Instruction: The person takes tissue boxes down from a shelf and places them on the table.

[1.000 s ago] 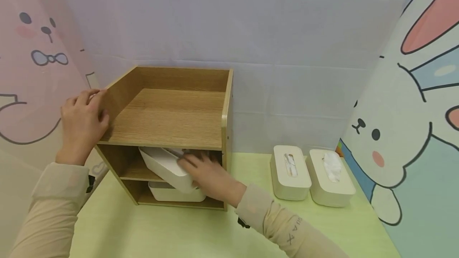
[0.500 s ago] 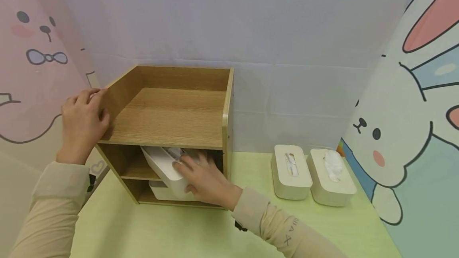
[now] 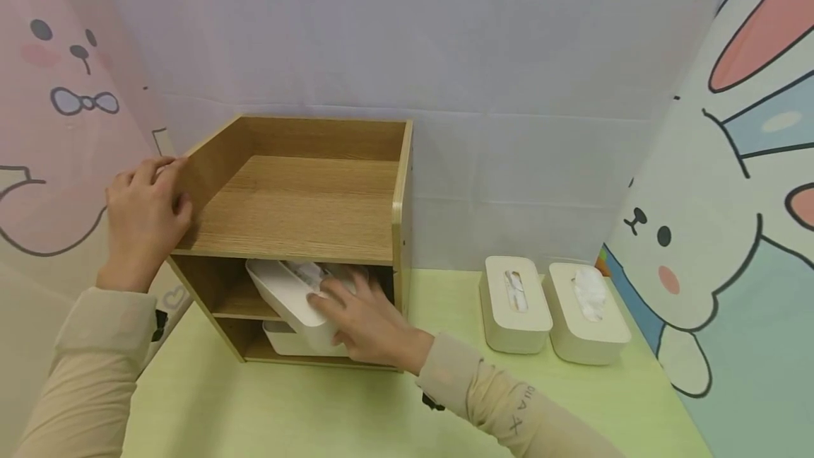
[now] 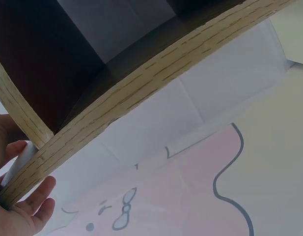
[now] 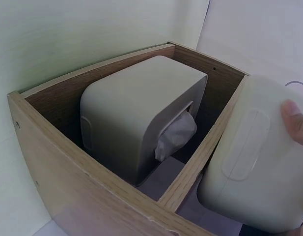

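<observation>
A small wooden shelf unit [image 3: 305, 210] stands on the table, its left side panel gripped near the top by my left hand [image 3: 145, 214]. In the left wrist view the fingers [image 4: 39, 202] wrap round the panel's edge. My right hand [image 3: 375, 320] holds a white tissue box [image 3: 286, 295] by its near end, fingers spread over the top and thumb against the end. This box sits askew in the middle compartment, its near end sticking out. Below it, a second tissue box [image 3: 282, 341] is inside the bottom compartment; its tissue [image 5: 176, 135] shows in the right wrist view.
Two more tissue boxes, one nearer the shelf [image 3: 516, 302] and one farther right [image 3: 588, 313], stand side by side on the pale green table [image 3: 305, 415]. A grey-white cloth [image 3: 540, 90] hangs behind, with cartoon-printed sheets at both sides.
My right hand has shifted slightly left, its fingers now spread over the box top, and the box's near end has swung a little left. My left hand stays put.
</observation>
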The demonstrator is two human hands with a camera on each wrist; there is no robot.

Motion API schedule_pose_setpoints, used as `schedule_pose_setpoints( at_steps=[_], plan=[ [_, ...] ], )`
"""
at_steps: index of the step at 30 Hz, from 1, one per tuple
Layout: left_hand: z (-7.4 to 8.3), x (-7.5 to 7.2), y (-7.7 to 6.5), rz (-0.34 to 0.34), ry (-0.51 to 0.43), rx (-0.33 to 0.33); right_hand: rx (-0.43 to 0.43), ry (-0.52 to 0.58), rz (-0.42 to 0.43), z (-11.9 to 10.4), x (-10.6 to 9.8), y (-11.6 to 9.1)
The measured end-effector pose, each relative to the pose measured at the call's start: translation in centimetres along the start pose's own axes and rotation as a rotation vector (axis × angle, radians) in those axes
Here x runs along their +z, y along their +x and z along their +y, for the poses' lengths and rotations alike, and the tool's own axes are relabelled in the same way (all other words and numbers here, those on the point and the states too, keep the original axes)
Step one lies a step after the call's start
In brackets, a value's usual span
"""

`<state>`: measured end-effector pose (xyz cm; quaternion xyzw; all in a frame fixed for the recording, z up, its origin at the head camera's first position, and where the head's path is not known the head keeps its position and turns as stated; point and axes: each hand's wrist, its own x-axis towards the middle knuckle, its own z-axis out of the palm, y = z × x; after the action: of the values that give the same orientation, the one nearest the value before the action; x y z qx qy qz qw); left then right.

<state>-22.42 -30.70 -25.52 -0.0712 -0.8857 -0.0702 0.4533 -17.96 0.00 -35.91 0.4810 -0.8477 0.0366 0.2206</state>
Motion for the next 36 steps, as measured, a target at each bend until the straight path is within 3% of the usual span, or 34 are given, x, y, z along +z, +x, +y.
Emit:
schedule_pose_setpoints(
  at_steps=[15,26,36],
  plan=[
    [-0.1,0.0,-0.2,-0.015,0.008,-0.015,-0.098,-0.053,0.093,0.0,-0.7,-1.9],
    [-0.2,0.2,-0.2,0.001,0.008,-0.011,-0.184,-0.031,0.079,0.0,-1.2,-4.0],
    [-0.1,0.2,-0.2,-0.001,0.002,-0.013,-0.29,-0.071,0.125,-0.2,-1.5,-6.0]
  ],
)
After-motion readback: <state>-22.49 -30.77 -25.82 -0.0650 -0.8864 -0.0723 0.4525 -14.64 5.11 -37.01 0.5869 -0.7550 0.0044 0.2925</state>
